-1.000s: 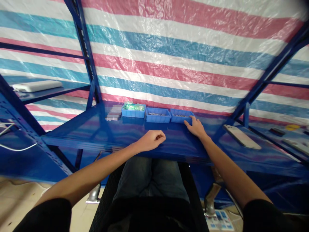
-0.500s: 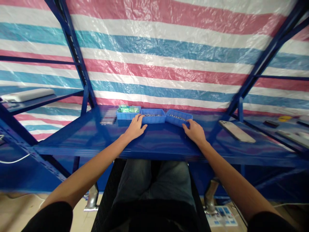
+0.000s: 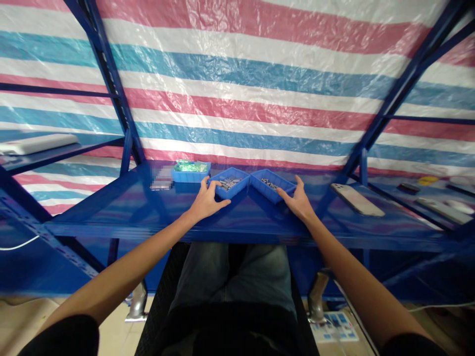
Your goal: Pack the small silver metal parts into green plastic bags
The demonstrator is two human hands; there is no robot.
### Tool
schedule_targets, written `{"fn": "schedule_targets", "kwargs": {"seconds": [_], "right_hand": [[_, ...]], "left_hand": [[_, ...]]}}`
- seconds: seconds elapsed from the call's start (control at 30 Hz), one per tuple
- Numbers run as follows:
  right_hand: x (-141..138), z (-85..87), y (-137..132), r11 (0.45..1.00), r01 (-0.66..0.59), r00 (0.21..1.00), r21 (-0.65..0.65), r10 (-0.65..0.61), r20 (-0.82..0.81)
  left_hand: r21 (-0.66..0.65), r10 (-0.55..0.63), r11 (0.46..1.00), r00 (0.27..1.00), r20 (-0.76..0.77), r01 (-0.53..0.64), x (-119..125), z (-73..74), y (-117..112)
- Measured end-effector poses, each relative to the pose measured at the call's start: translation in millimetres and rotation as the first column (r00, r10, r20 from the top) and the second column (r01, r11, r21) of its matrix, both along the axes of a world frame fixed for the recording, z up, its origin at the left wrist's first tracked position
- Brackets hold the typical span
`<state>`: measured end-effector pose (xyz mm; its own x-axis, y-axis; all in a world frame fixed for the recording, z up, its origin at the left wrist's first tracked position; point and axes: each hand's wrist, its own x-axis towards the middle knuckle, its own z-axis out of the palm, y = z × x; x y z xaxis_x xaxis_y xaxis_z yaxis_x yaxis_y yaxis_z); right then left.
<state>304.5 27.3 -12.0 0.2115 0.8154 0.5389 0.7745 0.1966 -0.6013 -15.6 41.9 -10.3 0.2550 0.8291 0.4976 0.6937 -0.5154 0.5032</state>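
Observation:
My left hand point(image 3: 205, 201) grips the near left corner of the middle blue bin point(image 3: 230, 183), which holds small grey metal parts. My right hand point(image 3: 297, 199) grips the near right corner of the right blue bin point(image 3: 272, 184), also filled with small grey parts. Both bins are turned at an angle and meet in a V on the blue shelf point(image 3: 245, 217). A third blue bin point(image 3: 190, 171) with green parts stands to the left, untouched.
A white phone point(image 3: 356, 199) lies face down on the shelf at the right. Further right are dark devices point(image 3: 407, 188) and a yellow disc point(image 3: 429, 180). A white flat device point(image 3: 35, 143) rests on the upper left shelf. Striped tarp hangs behind.
My left hand went from a fist at the shelf's front to the middle bin. Both hands have since pulled the two bins toward me and turned them at an angle.

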Motion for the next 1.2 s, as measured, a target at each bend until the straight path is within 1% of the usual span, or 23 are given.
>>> {"fn": "schedule_targets", "kwargs": {"seconds": [0.03, 0.1, 0.2, 0.3, 0.37, 0.43, 0.5, 0.6, 0.73, 0.83, 0.9, 1.07, 1.2], "right_hand": [[-3, 0.1, -2, 1.0, -0.026, 0.999, -0.004, 0.026, 0.043], [-10, 1.5, -9, 0.999, -0.023, 0.99, -0.029, 0.026, 0.136], [-21, 4.2, -17, 1.0, 0.001, 0.975, -0.017, 0.003, 0.221], [-29, 6.4, -20, 0.999, 0.046, 0.964, 0.017, -0.049, 0.26], [-36, 7.9, -22, 0.995, 0.071, 0.946, 0.064, -0.088, 0.312], [-46, 8.9, -24, 0.99, 0.064, 0.923, 0.125, -0.107, 0.371], [-59, 9.3, -28, 0.984, 0.027, 0.903, 0.174, -0.098, 0.418], [-78, 8.3, -32, 0.975, -0.04, 0.883, 0.22, -0.069, 0.465], [-92, 6.4, -34, 0.963, -0.081, 0.856, 0.257, -0.064, 0.513], [-94, 6.5, -36, 0.962, -0.084, 0.84, 0.258, -0.071, 0.537], [-94, 7.5, -36, 0.963, -0.103, 0.83, 0.248, -0.055, 0.556], [-91, 10.8, -34, 0.948, -0.235, 0.787, 0.213, 0.056, 0.615], [-89, 10.1, -32, 0.933, -0.299, 0.766, 0.201, 0.109, 0.633]], "left_hand": [[-0.015, 0.001, 1.0, 1.0, -0.013, -0.002, 0, -0.9, 1], [-0.012, 0.034, 0.999, 0.999, -0.022, -0.035, 1, -1.0, 1], [0.04, 0.095, 0.995, 0.995, -0.038, -0.094, 3, 2.1, -5], [0.129, 0.185, 0.976, 0.98, -0.075, -0.174, 5, 6.8, -15], [0.177, 0.247, 0.957, 0.965, -0.091, -0.228, 6, 9.4, -20], [0.212, 0.274, 0.945, 0.957, -0.094, -0.249, 7, 10.8, -23], [0.248, 0.254, 0.942, 0.962, -0.097, -0.224, 8, 11.0, -23], [0.33, 0.196, 0.932, 0.974, -0.111, -0.15, 9, 10.0, -21], [0.409, 0.165, 0.908, 0.975, -0.148, -0.092, 14, 9.1, -19], [0.446, 0.119, 0.895, 0.97, -0.211, -0.013, 18, 10.1, -18], [0.456, 0.086, 0.889, 0.965, -0.25, 0.039, 21, 11.0, -17], [0.447, -0.005, 0.878, 0.938, -0.347, 0.17, 23, 11.3, -17], [0.425, -0.068, 0.875, 0.929, -0.365, 0.231, 22, 9.6, -16]]}}
